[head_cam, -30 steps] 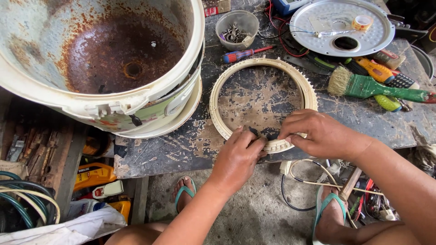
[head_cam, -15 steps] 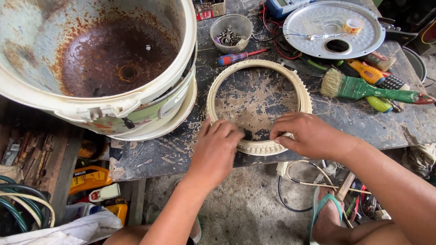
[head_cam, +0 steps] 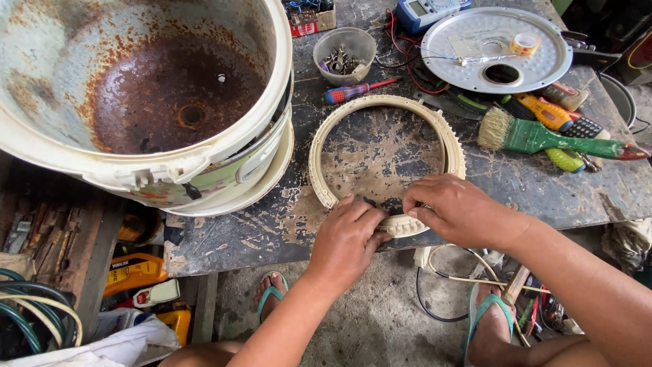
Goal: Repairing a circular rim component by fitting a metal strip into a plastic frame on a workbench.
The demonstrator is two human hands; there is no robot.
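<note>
You are looking down at a stained, dark table [head_cam: 543, 190] with both of your bare hands at its near edge. Your left hand [head_cam: 346, 238] and your right hand [head_cam: 458, 211] meet at the nearest part of a cream-coloured ring with a toothed rim [head_cam: 451, 146], which lies flat on the table. Both hands are closed on that near section of the ring, fingers curled over its top and pinching it; the left grips just left of the right, and the two nearly touch.

To the left of the ring stands a large, rusty cooker housing [head_cam: 149, 102], open at the top, its inside brown with rust and its outer shell cream. Behind the ring sits a small clear bowl of screws [head_cam: 343, 54], with a red and blue screwdriver [head_cam: 356, 88] lying just in front of it. To the right of the bowl rests a round metal lid plate [head_cam: 496, 47], carrying a small roll of tape [head_cam: 524, 44]. A green-handled paintbrush [head_cam: 543, 136] lies right of the ring. Below the table edge you can see your feet in green flip-flops [head_cam: 485, 312] on a concrete floor.
</note>
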